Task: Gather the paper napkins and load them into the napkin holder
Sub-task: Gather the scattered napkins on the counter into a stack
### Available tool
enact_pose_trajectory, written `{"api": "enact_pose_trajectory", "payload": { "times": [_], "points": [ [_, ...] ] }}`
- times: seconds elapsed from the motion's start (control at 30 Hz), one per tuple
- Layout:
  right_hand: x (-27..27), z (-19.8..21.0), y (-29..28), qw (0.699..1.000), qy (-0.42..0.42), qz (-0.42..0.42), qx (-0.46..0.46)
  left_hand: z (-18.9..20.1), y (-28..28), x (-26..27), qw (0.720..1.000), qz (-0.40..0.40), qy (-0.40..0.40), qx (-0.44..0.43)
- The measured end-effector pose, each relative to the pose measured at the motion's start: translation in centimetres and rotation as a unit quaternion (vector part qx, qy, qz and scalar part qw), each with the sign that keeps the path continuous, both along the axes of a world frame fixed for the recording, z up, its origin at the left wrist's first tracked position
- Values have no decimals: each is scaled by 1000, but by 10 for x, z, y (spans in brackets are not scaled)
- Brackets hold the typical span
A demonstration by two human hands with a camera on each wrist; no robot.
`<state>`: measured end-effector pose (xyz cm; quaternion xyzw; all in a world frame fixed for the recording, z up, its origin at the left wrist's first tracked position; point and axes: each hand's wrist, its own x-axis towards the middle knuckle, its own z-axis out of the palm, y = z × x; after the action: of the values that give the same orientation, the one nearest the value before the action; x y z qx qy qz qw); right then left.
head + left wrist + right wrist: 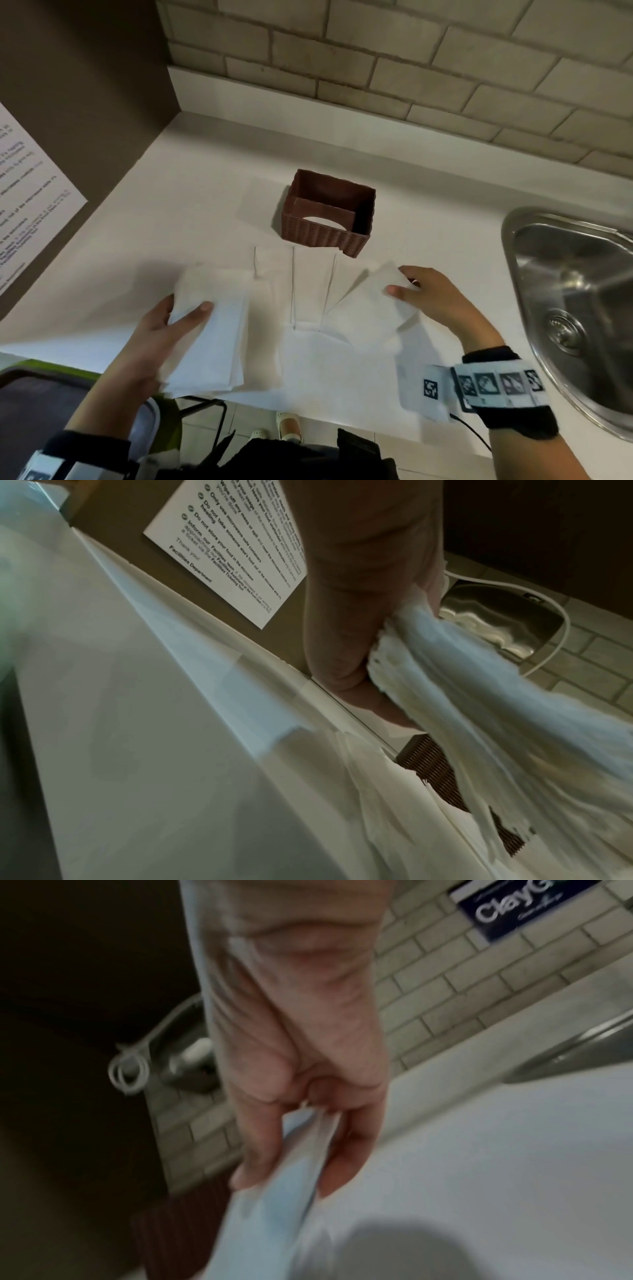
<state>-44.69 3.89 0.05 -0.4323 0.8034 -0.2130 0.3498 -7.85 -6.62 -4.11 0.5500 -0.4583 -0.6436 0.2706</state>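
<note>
My left hand (164, 329) grips a thick stack of paper napkins (209, 329) at the near edge of the white countertop (137, 233), thumb laid across the top sheet and fingers underneath; the left wrist view shows the stack's (445, 696) ragged edges bunched against my palm (356, 588). My right hand (435, 301) pinches a single napkin (373, 305) at its far corner, thumb on top, the sheet lifted and tilted above the counter (the right wrist view is blurred, but the napkin (291, 1177) plainly sits between thumb and fingers (346, 1161)). Between my hands several more napkins (305, 291) lie flat and overlapping on the counter. Just beyond them stands the brown ribbed napkin holder (325, 236), open-topped, with something white showing through its curved cutout. A further napkin (260, 202) lies flat beside the holder's left wall. To the right, a steel sink (575, 308) is sunk into the counter. A printed notice (30, 192) hangs on the brown wall at left, and pale brick tiles (411, 61) run behind.
</note>
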Motion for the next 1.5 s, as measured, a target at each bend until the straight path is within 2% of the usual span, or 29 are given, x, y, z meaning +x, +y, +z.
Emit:
{"api": "enact_pose_trajectory", "payload": {
  "times": [0.1,0.17,0.3,0.37,0.57,0.7,0.8,0.93,1.1,1.2,1.27,1.4,1.5],
  "points": [
    [-4,28,4,993,-84,88,7,-2,-1,3,1000,12,-5,5],
    [-5,31,-4,987,-104,123,22,-1,-1,3,1000,12,-7,7],
    [4,3,-42,983,15,175,50,0,3,2,1000,19,-12,0],
    [11,-14,-57,983,57,163,58,-2,4,3,1000,26,-15,-3],
    [11,-39,-67,991,77,104,16,-5,7,14,999,47,-20,-3],
    [8,-50,-62,986,155,52,26,-5,8,16,998,64,-14,2],
    [9,-52,-60,980,176,62,70,-7,7,17,998,64,-15,15],
    [7,-51,-67,976,178,96,84,-7,6,14,998,64,-15,14],
    [8,-39,-66,990,69,99,69,-4,4,13,997,73,-10,13],
    [5,-21,-56,992,39,116,36,-1,3,11,996,87,1,13],
    [3,-4,-47,992,-18,122,9,1,3,7,995,98,16,18],
    [14,28,-36,975,-168,142,-11,5,3,-8,994,102,46,18],
    [42,40,-47,954,-236,183,-19,5,2,-19,995,86,51,19]
  ]
}}
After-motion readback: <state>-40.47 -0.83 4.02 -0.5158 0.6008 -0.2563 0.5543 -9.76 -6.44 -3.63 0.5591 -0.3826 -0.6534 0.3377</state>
